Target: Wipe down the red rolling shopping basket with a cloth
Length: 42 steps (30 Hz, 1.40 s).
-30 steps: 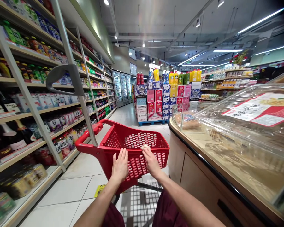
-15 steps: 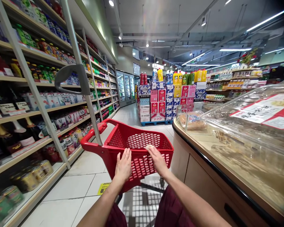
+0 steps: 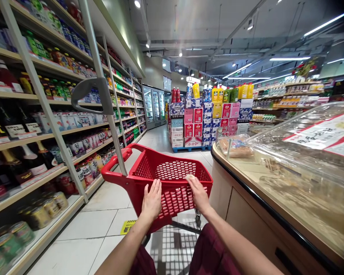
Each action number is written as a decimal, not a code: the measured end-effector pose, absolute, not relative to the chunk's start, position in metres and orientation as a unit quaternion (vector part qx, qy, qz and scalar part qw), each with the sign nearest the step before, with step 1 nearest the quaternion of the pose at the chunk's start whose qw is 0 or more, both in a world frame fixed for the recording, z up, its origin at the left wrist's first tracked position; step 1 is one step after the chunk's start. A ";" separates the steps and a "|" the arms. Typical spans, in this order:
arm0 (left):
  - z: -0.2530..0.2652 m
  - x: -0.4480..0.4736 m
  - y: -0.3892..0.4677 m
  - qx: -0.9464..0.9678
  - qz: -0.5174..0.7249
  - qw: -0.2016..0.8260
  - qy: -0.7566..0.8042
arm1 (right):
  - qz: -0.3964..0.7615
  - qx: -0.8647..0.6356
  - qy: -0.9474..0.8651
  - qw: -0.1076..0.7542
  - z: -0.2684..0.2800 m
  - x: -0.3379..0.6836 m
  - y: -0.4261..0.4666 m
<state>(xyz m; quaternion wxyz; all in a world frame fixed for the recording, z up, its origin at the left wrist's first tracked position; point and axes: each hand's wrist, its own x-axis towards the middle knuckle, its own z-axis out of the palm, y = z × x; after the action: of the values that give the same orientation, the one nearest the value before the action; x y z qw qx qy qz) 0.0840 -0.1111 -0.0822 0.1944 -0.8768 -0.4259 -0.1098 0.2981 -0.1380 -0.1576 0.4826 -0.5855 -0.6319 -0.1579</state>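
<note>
A red plastic shopping cart (image 3: 172, 200) stands side-on before me, its basket showing through a holed wall. My left hand (image 3: 152, 198) lies against the near side by the top rim, fingers stretched out and holding nothing. Along the same rim, further right, my right hand (image 3: 199, 194) presses a small white wipe (image 3: 190, 177) under its fingertips. Most of the wipe is hidden by the fingers. A grey pole with a loop-shaped grip (image 3: 93, 95) rises from the cart's handle end at left.
Drink shelves (image 3: 60, 131) line the left side. A counter with clear covers (image 3: 235, 168) over packaged food stands close at right. Ahead is a pallet stack of drink cartons (image 3: 193, 128), with glass-door fridges (image 3: 154, 103) behind it. A yellow floor sticker (image 3: 128, 227) lies below the cart.
My right hand has slid right along the rim with the wipe. The left hand stays at nearly the same spot on the cart. The view has shifted slightly.
</note>
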 end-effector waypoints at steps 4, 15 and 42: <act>-0.082 0.089 -0.114 -0.873 -0.125 0.182 -0.436 | -0.158 -0.605 -0.599 0.501 -0.155 0.295 -0.134; -0.082 0.084 -0.110 -0.886 -0.135 0.178 -0.407 | -0.146 -0.611 -0.601 0.495 -0.146 0.286 -0.127; 0.003 0.003 -0.084 -0.799 -0.313 0.164 -0.486 | -0.076 -0.430 -0.692 0.574 -0.086 0.155 -0.105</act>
<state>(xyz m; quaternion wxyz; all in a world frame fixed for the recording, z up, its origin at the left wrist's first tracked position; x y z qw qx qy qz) 0.0027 -0.0837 0.0026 0.1640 -0.7993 -0.4864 -0.3126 0.1554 -0.1054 -0.0858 0.5742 -0.4304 -0.6924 -0.0757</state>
